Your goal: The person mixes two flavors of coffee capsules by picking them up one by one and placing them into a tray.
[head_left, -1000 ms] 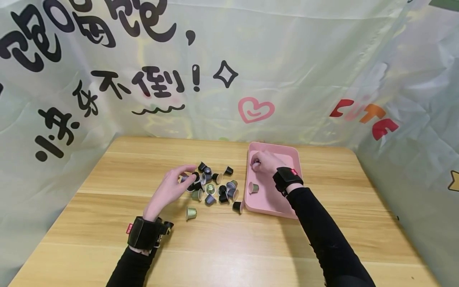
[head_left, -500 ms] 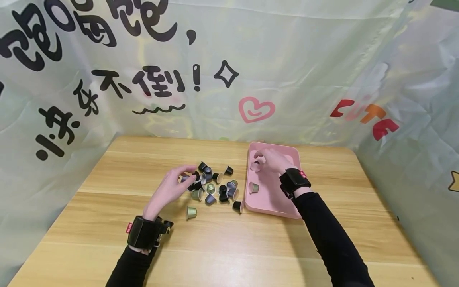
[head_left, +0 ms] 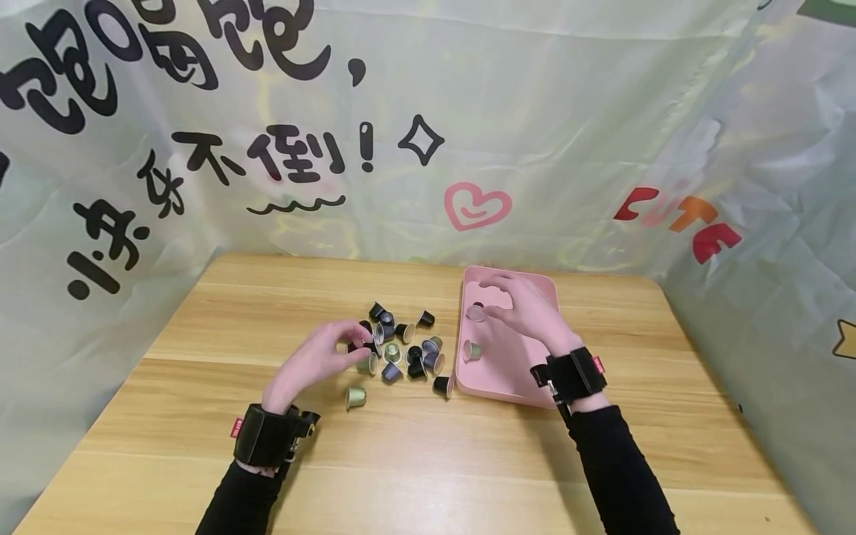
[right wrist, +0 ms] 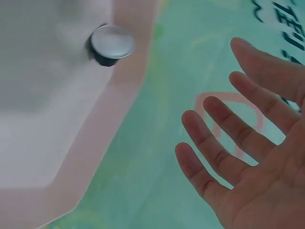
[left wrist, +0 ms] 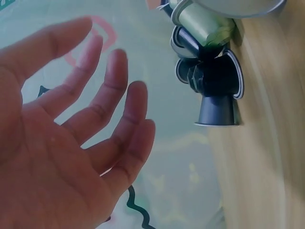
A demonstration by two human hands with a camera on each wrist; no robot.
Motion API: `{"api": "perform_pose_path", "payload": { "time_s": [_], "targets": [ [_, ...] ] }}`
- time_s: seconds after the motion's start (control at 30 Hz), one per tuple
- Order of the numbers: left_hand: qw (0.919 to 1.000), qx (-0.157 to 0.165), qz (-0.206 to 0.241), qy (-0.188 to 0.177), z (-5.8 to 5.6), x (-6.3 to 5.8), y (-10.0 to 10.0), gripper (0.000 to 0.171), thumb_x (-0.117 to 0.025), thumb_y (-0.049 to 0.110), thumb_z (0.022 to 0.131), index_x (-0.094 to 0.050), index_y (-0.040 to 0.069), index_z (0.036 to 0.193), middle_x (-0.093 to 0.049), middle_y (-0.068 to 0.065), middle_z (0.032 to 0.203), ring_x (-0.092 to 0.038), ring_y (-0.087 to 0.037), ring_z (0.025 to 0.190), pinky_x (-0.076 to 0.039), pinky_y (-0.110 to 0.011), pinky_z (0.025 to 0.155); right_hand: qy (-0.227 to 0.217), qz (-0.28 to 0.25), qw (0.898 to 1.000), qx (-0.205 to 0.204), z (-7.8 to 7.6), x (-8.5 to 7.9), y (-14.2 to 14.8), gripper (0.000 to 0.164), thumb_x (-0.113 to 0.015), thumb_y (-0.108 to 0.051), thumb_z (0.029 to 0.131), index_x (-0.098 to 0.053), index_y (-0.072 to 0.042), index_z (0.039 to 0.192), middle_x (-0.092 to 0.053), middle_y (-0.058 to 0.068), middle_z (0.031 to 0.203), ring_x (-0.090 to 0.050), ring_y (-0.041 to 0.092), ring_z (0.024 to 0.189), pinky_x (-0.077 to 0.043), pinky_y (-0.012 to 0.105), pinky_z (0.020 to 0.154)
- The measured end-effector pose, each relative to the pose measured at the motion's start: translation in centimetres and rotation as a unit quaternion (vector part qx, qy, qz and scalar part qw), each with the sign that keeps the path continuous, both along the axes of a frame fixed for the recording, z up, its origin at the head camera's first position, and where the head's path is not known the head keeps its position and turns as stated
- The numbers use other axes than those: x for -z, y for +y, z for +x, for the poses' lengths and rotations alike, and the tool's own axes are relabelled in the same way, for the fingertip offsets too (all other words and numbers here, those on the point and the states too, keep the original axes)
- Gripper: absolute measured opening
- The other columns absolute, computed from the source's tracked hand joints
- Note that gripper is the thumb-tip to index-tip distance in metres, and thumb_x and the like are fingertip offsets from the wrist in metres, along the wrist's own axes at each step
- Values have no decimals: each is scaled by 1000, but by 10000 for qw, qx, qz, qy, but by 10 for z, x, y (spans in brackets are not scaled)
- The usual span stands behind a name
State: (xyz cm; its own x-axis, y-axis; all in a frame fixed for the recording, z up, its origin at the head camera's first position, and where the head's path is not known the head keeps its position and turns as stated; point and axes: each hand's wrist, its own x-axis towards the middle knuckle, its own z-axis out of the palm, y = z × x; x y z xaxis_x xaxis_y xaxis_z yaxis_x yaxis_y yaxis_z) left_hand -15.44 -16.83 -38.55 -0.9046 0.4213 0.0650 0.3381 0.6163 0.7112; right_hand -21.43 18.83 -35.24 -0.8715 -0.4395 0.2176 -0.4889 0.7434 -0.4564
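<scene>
Coffee capsules, black, blue-grey and green, lie in a loose heap; a green capsule (head_left: 392, 352) shows in its middle. My left hand (head_left: 316, 362) hovers at the heap's left side, fingers relaxed and apart, holding nothing; its wrist view shows a black capsule (left wrist: 217, 76) beyond the fingertips. Over the pink tray (head_left: 511, 375) my right hand (head_left: 531, 308) is spread with nothing in it. Below its fingers, a dark capsule with a pale lid (right wrist: 113, 43) sits near the tray's left wall. A green capsule (head_left: 472, 351) lies on its side nearer the front of the tray.
A single green capsule (head_left: 356, 397) lies in front of the heap. Close to the tray's left edge is a black capsule (head_left: 441, 386). The wooden table (head_left: 428, 468) is backed by a printed cloth (head_left: 568, 148), which also rises on both sides.
My right hand has let go of the dark-bodied capsule in the tray, opened and drawn back to the right. My left hand has shifted slightly down beside the heap.
</scene>
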Motion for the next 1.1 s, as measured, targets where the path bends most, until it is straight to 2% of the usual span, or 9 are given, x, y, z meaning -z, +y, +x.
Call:
{"api": "perform_pose_path", "payload": {
  "time_s": [0.2,0.37,0.53,0.77,1.1],
  "targets": [
    [9989,269,-313,-238,3,-1,0,23,-74,15,89,-68,6,109,-69,-7,102,-63,-28,101,-52,-53,93,268,-355,9988,224,27,5,8,42,-74,-10,90,-63,-1,129,-63,21,134,-55,41,129,-43,54,110],
    [9955,463,-596,-568,4,-3,2,30,-78,15,85,-67,7,111,-68,-7,104,-62,-26,102,-52,-52,95,395,-689,9963,343,45,11,16,41,-73,-12,91,-64,-3,129,-62,19,134,-52,38,131,-40,53,112],
    [9915,602,-774,-856,6,-5,3,38,-82,15,80,-65,6,113,-66,-9,106,-60,-26,102,-52,-47,94,688,-928,9928,304,57,15,22,39,-74,-10,90,-65,-6,128,-62,15,132,-55,33,127,-44,49,109],
    [9861,659,-838,-1273,9,-5,3,40,-84,9,75,-66,8,111,-63,-12,108,-58,-27,101,-49,-33,83,803,-994,9911,387,66,18,25,38,-74,-10,90,-65,-6,127,-65,14,129,-58,34,123,-45,50,104],
    [9813,845,-906,-1474,10,-3,4,35,-85,4,71,-68,12,101,-63,-11,107,-58,-27,98,-49,-32,79,807,-1013,9903,503,68,17,27,38,-74,-9,89,-66,-6,127,-65,17,130,-59,38,124,-47,54,104]
  ]
}}
